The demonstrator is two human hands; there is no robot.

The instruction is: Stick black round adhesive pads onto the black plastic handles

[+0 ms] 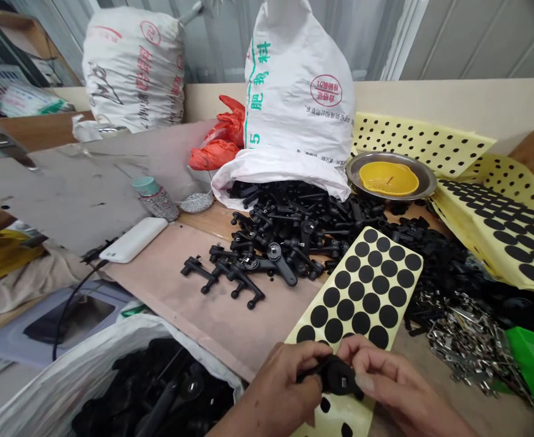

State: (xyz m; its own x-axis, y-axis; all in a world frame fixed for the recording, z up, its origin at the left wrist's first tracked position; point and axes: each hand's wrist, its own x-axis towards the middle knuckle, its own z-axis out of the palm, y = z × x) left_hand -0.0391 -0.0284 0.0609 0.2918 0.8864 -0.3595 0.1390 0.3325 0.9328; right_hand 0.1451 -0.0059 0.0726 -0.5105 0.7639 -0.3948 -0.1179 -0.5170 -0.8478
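Observation:
A black plastic part [338,377] with a round end and a small metal piece in its face is held low in the view. My left hand [278,385] grips it from the left, its fingers closed round it. From the right, my right hand [392,379] pinches the round end between thumb and fingers. Beneath both hands lies a yellow sheet [340,414] of round black pads, some gone from its near end. Several similar black arm-shaped parts [244,282] rest beyond my hands, in front of a larger heap [294,224].
A white sack [298,91] spills black parts. On the right are small metal pieces [469,340], a green tray [533,364] and more pad sheets [503,230]. A yellow basket [389,178] sits in a metal bowl. An open bag [125,346] of black parts stands front left.

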